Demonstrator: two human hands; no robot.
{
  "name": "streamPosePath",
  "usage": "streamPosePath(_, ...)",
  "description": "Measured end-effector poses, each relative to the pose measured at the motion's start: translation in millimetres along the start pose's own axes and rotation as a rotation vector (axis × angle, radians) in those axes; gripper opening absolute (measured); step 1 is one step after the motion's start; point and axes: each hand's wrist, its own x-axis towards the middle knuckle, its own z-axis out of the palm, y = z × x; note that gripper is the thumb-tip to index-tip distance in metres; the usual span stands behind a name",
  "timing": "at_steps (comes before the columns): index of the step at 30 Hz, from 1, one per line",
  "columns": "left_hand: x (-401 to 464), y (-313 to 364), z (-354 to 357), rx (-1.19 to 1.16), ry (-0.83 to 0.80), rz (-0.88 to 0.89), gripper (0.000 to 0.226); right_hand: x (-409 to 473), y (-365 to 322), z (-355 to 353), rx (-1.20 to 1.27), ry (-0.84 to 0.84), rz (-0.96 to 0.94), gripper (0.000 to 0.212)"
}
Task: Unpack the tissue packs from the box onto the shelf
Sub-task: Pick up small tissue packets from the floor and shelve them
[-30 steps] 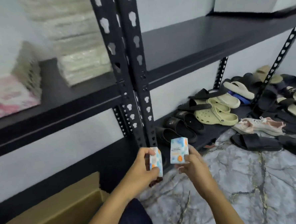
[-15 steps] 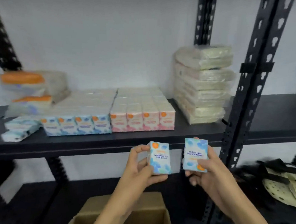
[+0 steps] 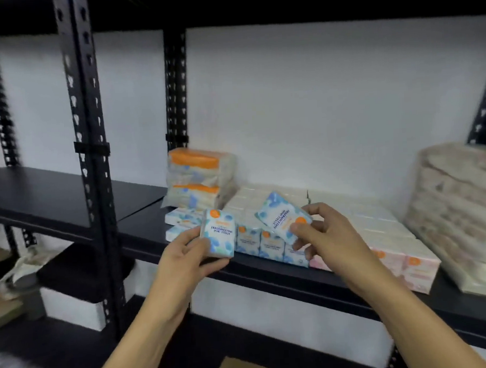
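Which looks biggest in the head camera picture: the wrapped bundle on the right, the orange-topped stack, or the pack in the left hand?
1. Wrapped bundle, biggest, though it sits partly out of frame.
2. Orange-topped stack.
3. Pack in the left hand, smallest, even though it is closest to the camera.

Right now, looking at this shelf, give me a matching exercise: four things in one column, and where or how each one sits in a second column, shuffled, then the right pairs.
Things
1. tissue pack in the left hand
2. tissue pack in the right hand
3. pink packs
4. orange-topped bundles

States
A. stacked in two at the back of the shelf
B. held upright
C. standing in a row at the shelf's front, right of the blue packs
D. held tilted above the blue row

Pairs: 1-B, 2-D, 3-C, 4-A
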Motion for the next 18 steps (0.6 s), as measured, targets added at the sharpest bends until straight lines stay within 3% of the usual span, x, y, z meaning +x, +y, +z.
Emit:
streamPosePath(8,56,35,-75,0.182,0.149,0.036,0.021,72,-45,79,-0.256,-0.133,-0.167,0.020)
streamPosePath(14,109,33,-124,0.324,0.310,0.046,0.024,118,-54,120,-0.305,-0.159,-0.209,0.026)
streamPosePath(18,135,23,-135,0.441,0.338,0.039,0.013,142,-48,139,-0.367,-0.162,-0.185,0.029)
